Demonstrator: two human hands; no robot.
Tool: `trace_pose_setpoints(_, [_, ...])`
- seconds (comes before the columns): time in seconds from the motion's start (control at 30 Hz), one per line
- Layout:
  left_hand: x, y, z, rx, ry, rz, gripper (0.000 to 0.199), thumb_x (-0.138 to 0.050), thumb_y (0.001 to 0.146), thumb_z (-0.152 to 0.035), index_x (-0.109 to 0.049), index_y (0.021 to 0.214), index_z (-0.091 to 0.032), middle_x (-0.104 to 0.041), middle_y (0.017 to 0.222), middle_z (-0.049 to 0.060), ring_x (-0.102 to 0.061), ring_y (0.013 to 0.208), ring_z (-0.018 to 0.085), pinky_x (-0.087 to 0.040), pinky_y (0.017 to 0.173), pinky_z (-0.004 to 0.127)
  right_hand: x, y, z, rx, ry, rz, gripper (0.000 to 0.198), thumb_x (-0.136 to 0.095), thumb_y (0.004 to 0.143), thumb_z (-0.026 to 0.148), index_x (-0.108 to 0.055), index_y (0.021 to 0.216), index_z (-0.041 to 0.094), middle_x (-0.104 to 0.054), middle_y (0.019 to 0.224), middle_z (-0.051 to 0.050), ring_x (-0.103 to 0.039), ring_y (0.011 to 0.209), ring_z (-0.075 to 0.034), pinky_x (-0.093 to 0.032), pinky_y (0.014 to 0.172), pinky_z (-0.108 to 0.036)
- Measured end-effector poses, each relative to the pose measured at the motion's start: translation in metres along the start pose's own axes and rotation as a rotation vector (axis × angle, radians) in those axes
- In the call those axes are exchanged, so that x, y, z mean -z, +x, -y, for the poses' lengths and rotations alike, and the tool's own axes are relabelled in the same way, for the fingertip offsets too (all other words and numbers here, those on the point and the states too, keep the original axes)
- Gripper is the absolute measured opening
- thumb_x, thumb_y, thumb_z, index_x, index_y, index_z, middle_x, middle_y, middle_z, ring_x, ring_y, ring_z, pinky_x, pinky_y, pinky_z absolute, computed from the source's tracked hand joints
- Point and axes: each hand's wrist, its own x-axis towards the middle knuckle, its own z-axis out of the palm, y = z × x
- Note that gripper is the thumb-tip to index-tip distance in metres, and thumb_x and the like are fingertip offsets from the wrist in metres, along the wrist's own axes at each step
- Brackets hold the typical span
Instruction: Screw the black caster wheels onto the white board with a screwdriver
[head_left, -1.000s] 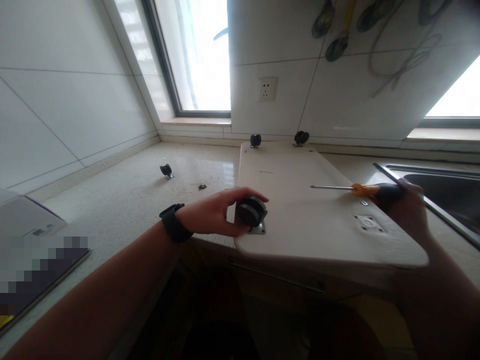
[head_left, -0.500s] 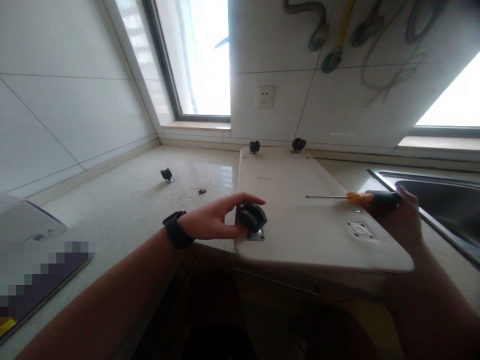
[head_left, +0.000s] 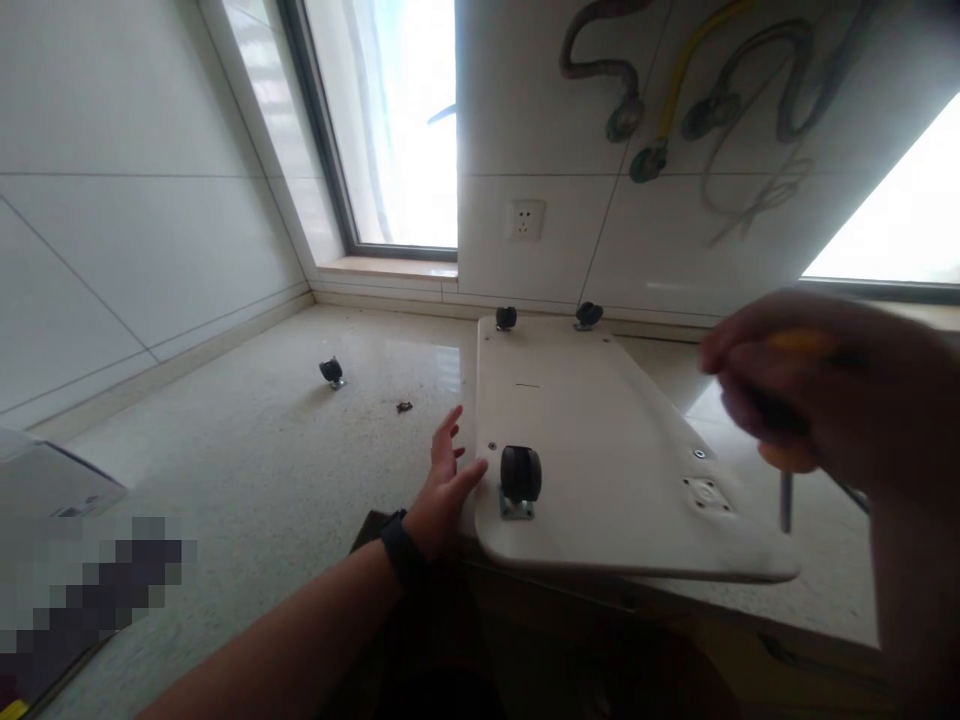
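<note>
My left hand (head_left: 442, 490) is open, fingers spread, at the left edge of a white board (head_left: 592, 430) lying on the countertop; its thumb is beside the near-left caster (head_left: 520, 475). Raised over the board's right side, my right hand (head_left: 832, 400) is closed around a screwdriver (head_left: 785, 500) with an orange and black handle, its shaft pointing down. Both are blurred by motion. Two more casters, one at the far left (head_left: 506, 318) and another to its right (head_left: 589, 316), stand on the board. Its near-right corner shows a square mounting mark (head_left: 706, 493) with no caster.
A loose caster (head_left: 331, 373) lies on the speckled countertop (head_left: 285, 470), near a small pile of dark bits (head_left: 404, 407), perhaps screws. A white box (head_left: 60, 475) is at the left. Behind are a wall socket (head_left: 526, 220), pipes with valves (head_left: 649, 160) and a window.
My left hand has let go of the near-left caster and moved down to the board's edge; the caster's wheel has turned. My right hand has risen, tipping the screwdriver from level to pointing down.
</note>
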Motion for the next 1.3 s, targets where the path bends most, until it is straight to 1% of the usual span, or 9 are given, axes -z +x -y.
trace_pose_setpoints(0.07, [-0.011,-0.006,0.005,0.122,-0.171,0.001,0.097,-0.064,0.094,-0.056,-0.004,0.166,-0.033,-0.011,0.176,0.015,-0.016,0.161,0.041,-0.019,0.126,0.063,-0.031,-0.005,0.024,0.165,-0.299,0.372,0.024,-0.077,0.082,0.045,-0.077,0.096,0.026,-0.070,0.077,-0.004,-0.061,0.059,-0.016,-0.044,0.054,-0.031])
trace_pose_setpoints(0.1, [-0.015,-0.008,0.005,0.144,-0.248,0.018,0.099,-0.064,0.094,-0.055,-0.001,0.167,-0.035,-0.013,0.177,0.014,-0.020,0.160,0.041,-0.020,0.126,0.062,-0.045,-0.007,0.032,0.217,-0.406,0.530,0.026,-0.074,0.086,0.043,-0.077,0.106,0.027,-0.075,0.095,-0.006,-0.068,0.076,-0.019,-0.049,0.067,-0.033])
trace_pose_setpoints(0.17, [-0.021,-0.012,0.003,0.145,-0.369,0.077,0.102,-0.067,0.094,-0.053,0.001,0.168,-0.036,-0.017,0.177,0.011,-0.023,0.160,0.040,-0.020,0.128,0.061,-0.068,-0.011,0.040,0.267,-0.484,0.736,0.042,-0.073,0.088,0.039,-0.071,0.130,0.034,-0.074,0.114,-0.004,-0.070,0.090,-0.020,-0.050,0.077,-0.033])
trace_pose_setpoints(0.3, [-0.022,-0.016,-0.001,0.159,-0.521,0.157,0.110,-0.074,0.090,-0.048,0.001,0.169,-0.035,-0.024,0.175,0.012,-0.026,0.159,0.041,-0.018,0.128,0.063,-0.087,-0.012,0.036,0.256,-0.518,0.962,0.054,-0.072,0.088,0.030,-0.063,0.140,0.044,-0.075,0.116,0.001,-0.071,0.090,-0.019,-0.045,0.075,-0.032])
trace_pose_setpoints(0.57, [-0.018,-0.012,0.005,0.162,-0.584,0.188,0.118,-0.082,0.086,-0.041,0.003,0.169,-0.038,-0.022,0.176,0.011,-0.025,0.159,0.040,-0.016,0.129,0.061,-0.089,-0.006,0.030,0.169,-0.464,1.019,0.050,-0.073,0.089,0.023,-0.067,0.135,0.042,-0.076,0.114,0.004,-0.070,0.092,-0.017,-0.043,0.076,-0.029])
trace_pose_setpoints(0.7, [-0.018,-0.010,0.000,0.160,-0.602,0.207,0.123,-0.084,0.084,-0.043,0.005,0.169,-0.036,-0.025,0.175,0.013,-0.030,0.158,0.040,-0.017,0.129,0.061,-0.090,-0.005,0.030,0.167,-0.467,1.027,0.049,-0.073,0.089,0.022,-0.067,0.134,0.042,-0.076,0.114,0.004,-0.070,0.093,-0.018,-0.043,0.078,-0.030])
trace_pose_setpoints(0.93, [-0.016,-0.009,-0.001,0.142,-0.533,0.221,0.126,-0.083,0.084,-0.046,0.010,0.168,-0.034,-0.019,0.176,0.013,-0.022,0.161,0.039,-0.013,0.130,0.060,-0.094,-0.009,0.029,0.168,-0.506,0.992,0.042,-0.078,0.088,0.025,-0.070,0.126,0.040,-0.075,0.103,0.005,-0.069,0.087,-0.017,-0.041,0.073,-0.029])
trace_pose_setpoints(1.1, [-0.018,-0.008,0.000,0.157,-0.557,0.205,0.126,-0.085,0.083,-0.043,0.008,0.168,-0.033,-0.023,0.174,0.016,-0.029,0.158,0.041,-0.016,0.129,0.061,-0.095,-0.011,0.028,0.178,-0.547,0.976,0.041,-0.077,0.090,0.025,-0.068,0.127,0.039,-0.075,0.103,0.003,-0.070,0.090,-0.019,-0.041,0.073,-0.030])
trace_pose_setpoints(1.3, [-0.019,-0.008,-0.007,0.168,-0.550,0.193,0.124,-0.084,0.083,-0.041,0.005,0.168,-0.034,-0.022,0.174,0.015,-0.027,0.158,0.041,-0.017,0.129,0.061,-0.095,-0.010,0.026,0.191,-0.538,0.989,0.040,-0.075,0.090,0.025,-0.068,0.127,0.040,-0.075,0.102,0.003,-0.070,0.091,-0.020,-0.040,0.074,-0.031])
